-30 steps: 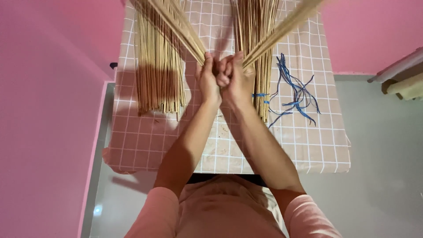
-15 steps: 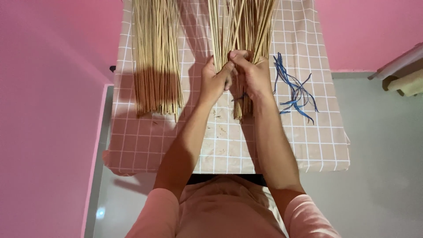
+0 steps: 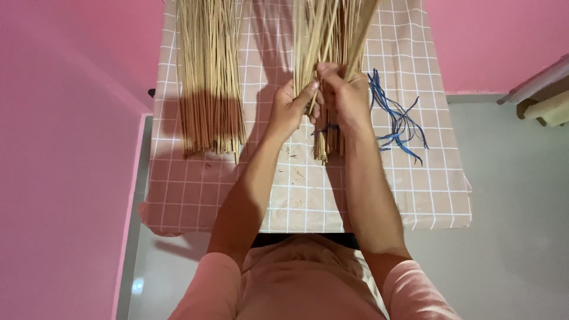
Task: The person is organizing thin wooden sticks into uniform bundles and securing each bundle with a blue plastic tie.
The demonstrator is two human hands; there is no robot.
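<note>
tan sticks (image 3: pixel 329 35), blue strings (image 3: pixel 397 118) — pink checked tablecloth (image 3: pixel 296 195)

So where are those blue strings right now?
In the head view the blue strings lie loose on the checked tablecloth, just right of the right hand, which grips the bundle of sticks together with the left hand.

Left hand (image 3: pixel 291 108) and right hand (image 3: pixel 345 96) around stick bundle (image 3: pixel 328 41) on checked tablecloth (image 3: pixel 296 189).

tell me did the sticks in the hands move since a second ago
Yes. The bundle of sticks in both hands was splayed wide across the checked tablecloth a second ago; now it is gathered into one upright bunch left of the blue strings.
</note>
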